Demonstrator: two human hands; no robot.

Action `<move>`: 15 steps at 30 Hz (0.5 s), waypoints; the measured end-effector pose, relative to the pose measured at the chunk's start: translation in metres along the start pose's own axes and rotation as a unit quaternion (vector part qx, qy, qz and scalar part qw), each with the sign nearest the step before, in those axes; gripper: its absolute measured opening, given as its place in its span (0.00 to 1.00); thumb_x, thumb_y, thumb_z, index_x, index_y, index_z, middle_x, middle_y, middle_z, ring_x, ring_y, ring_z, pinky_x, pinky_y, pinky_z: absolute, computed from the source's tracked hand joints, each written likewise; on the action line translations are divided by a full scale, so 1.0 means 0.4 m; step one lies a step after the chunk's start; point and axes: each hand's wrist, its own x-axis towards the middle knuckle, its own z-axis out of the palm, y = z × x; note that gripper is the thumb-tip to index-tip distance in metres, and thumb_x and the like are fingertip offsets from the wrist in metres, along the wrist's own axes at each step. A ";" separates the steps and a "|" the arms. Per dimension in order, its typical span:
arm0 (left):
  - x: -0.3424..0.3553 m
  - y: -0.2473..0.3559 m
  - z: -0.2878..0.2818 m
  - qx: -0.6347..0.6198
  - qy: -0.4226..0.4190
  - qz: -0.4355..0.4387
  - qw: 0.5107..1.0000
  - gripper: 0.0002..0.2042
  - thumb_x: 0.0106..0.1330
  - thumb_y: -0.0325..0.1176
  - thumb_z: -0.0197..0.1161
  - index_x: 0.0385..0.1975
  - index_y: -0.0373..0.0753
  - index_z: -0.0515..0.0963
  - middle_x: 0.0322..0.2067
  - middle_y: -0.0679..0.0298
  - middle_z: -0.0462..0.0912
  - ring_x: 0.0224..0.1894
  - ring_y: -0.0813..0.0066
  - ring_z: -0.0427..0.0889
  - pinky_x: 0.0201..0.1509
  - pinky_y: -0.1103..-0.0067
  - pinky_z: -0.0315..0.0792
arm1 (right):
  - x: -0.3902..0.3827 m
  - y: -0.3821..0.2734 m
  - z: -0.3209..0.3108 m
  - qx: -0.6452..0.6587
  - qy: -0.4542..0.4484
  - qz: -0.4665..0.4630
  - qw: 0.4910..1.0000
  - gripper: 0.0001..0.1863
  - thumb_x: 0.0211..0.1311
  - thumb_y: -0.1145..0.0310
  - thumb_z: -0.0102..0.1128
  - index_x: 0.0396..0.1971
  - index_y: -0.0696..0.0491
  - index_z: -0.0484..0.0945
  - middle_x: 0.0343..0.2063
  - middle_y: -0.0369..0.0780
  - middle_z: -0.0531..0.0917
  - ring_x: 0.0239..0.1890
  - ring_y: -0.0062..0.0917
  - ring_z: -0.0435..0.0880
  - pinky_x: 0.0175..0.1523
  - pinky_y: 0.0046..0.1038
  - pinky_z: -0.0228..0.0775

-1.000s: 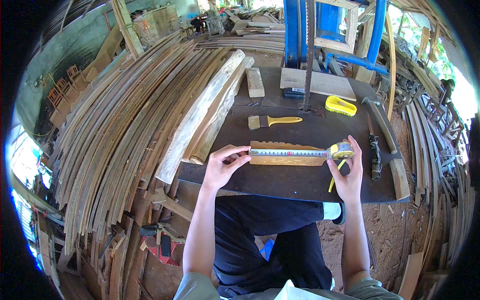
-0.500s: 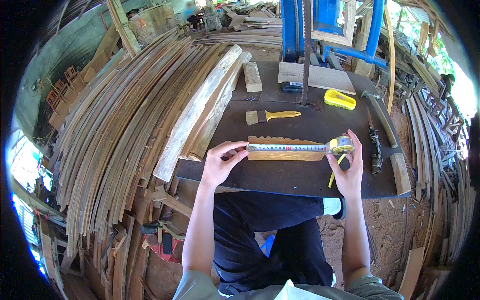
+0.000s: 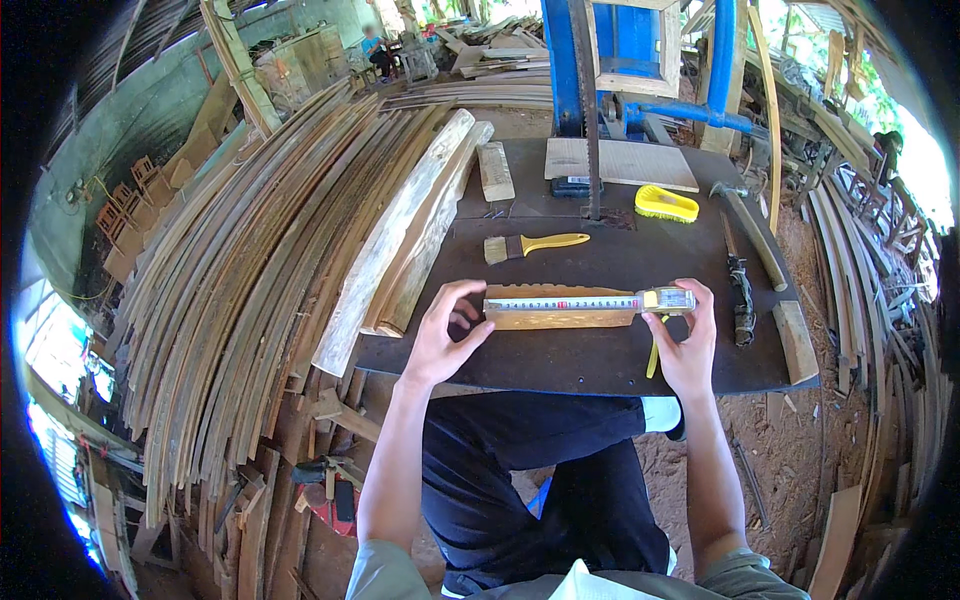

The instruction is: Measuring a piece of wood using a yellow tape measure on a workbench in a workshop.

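Note:
A short brown piece of wood [image 3: 560,320] with a notched far edge lies crosswise on the dark tabletop. Along its top runs the pulled-out blade of a tape measure [image 3: 668,299], whose case is at the wood's right end. My right hand [image 3: 688,350] grips that case between thumb and fingers, and a yellow strap hangs below it. At the left end, my left hand [image 3: 445,335] has its thumb and bent forefinger at the wood's two corners, gripping it beside the tape's tip. Beyond the wood lies a paintbrush [image 3: 540,244] with a yellow handle.
An upright saw blade [image 3: 592,130] rises from the table before a blue machine [image 3: 625,60]. A yellow scrubbing brush [image 3: 666,204], a hammer [image 3: 752,235] and a black-wrapped tool [image 3: 741,300] lie right. Long boards [image 3: 250,270] are stacked left. A person [image 3: 378,55] sits far back.
My left forefinger and thumb have spread from a pinch at the tape's tip to the wood's corners. The tape case has tipped flatter in my right hand. The whole view has shifted slightly.

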 end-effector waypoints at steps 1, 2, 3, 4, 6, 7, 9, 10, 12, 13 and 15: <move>0.008 0.014 0.002 0.016 0.009 0.011 1.000 0.26 0.67 0.28 0.73 0.64 0.44 0.73 0.48 0.62 0.82 0.42 0.74 0.83 0.48 0.77 0.76 | -0.002 0.001 -0.001 0.001 0.001 0.002 1.000 0.31 0.58 0.80 0.74 0.60 0.55 0.70 0.54 0.44 0.77 0.55 0.30 0.82 0.59 0.32 0.77; 0.015 0.011 -0.004 0.052 -0.017 0.012 0.998 0.31 0.67 0.32 0.73 0.69 0.46 0.67 0.48 0.62 0.84 0.43 0.72 0.82 0.51 0.75 0.74 | 0.001 0.000 0.001 0.014 0.005 -0.011 1.000 0.31 0.58 0.80 0.74 0.60 0.55 0.70 0.54 0.44 0.77 0.54 0.31 0.82 0.59 0.33 0.77; 0.023 0.008 -0.009 0.055 -0.017 0.012 0.998 0.31 0.67 0.32 0.73 0.69 0.46 0.67 0.48 0.62 0.84 0.43 0.72 0.82 0.51 0.75 0.74 | 0.003 -0.001 0.003 0.028 0.009 -0.023 0.999 0.30 0.58 0.80 0.74 0.59 0.55 0.69 0.53 0.44 0.77 0.54 0.32 0.82 0.59 0.33 0.77; 0.032 0.005 -0.014 0.054 -0.035 -0.018 0.998 0.30 0.68 0.33 0.72 0.69 0.45 0.67 0.47 0.62 0.85 0.42 0.73 0.81 0.49 0.76 0.73 | 0.003 0.001 0.004 0.031 0.009 -0.023 0.999 0.30 0.58 0.80 0.74 0.59 0.55 0.69 0.53 0.44 0.77 0.54 0.32 0.82 0.59 0.33 0.77; 0.046 -0.002 -0.020 0.033 -0.056 -0.050 0.997 0.27 0.71 0.35 0.71 0.67 0.45 0.68 0.45 0.63 0.87 0.40 0.78 0.78 0.46 0.78 0.71 | -0.002 0.012 0.005 0.024 0.008 -0.059 0.998 0.30 0.59 0.80 0.73 0.59 0.55 0.68 0.54 0.45 0.77 0.55 0.32 0.82 0.59 0.33 0.77; 0.049 -0.006 -0.024 0.035 -0.058 -0.052 0.996 0.27 0.71 0.35 0.71 0.67 0.45 0.68 0.45 0.63 0.87 0.40 0.78 0.78 0.46 0.78 0.71 | -0.004 0.012 0.009 0.027 0.008 -0.057 0.998 0.30 0.59 0.80 0.73 0.59 0.55 0.68 0.54 0.45 0.77 0.55 0.32 0.82 0.59 0.33 0.77; 0.054 -0.007 -0.026 -0.034 -0.047 -0.115 0.992 0.26 0.73 0.37 0.69 0.67 0.45 0.67 0.44 0.64 0.87 0.39 0.83 0.77 0.46 0.80 0.71 | -0.011 0.015 0.018 0.163 0.044 -0.002 0.986 0.28 0.62 0.80 0.72 0.58 0.56 0.68 0.55 0.46 0.77 0.57 0.31 0.81 0.60 0.33 0.76; 0.055 -0.009 -0.026 -0.032 -0.049 -0.118 0.991 0.26 0.73 0.37 0.69 0.67 0.45 0.67 0.44 0.64 0.87 0.39 0.83 0.77 0.46 0.80 0.71 | -0.016 0.013 0.014 0.155 0.052 -0.009 0.986 0.26 0.65 0.80 0.69 0.59 0.57 0.67 0.55 0.46 0.77 0.57 0.30 0.81 0.62 0.32 0.75; 0.053 -0.006 -0.035 -0.021 -0.086 -0.127 0.988 0.17 0.75 0.38 0.67 0.58 0.42 0.75 0.42 0.65 0.87 0.38 0.83 0.77 0.45 0.81 0.72 | -0.013 0.014 0.007 0.129 0.049 0.004 0.990 0.26 0.66 0.79 0.69 0.60 0.58 0.67 0.54 0.46 0.77 0.56 0.30 0.82 0.61 0.29 0.74; 0.049 -0.004 -0.037 -0.016 -0.103 -0.131 0.986 0.13 0.76 0.39 0.66 0.54 0.41 0.79 0.40 0.66 0.87 0.38 0.83 0.78 0.45 0.81 0.72 | -0.010 0.006 0.003 0.145 0.055 0.019 0.988 0.26 0.66 0.79 0.69 0.60 0.58 0.68 0.54 0.45 0.78 0.56 0.30 0.82 0.61 0.29 0.74; 0.042 0.003 -0.023 -0.003 -0.080 -0.151 0.985 0.11 0.75 0.39 0.66 0.49 0.40 0.84 0.41 0.63 0.87 0.41 0.75 0.81 0.50 0.78 0.74 | -0.002 0.000 -0.010 -0.011 0.048 -0.069 0.996 0.25 0.65 0.78 0.70 0.58 0.58 0.71 0.52 0.45 0.79 0.55 0.30 0.83 0.59 0.29 0.75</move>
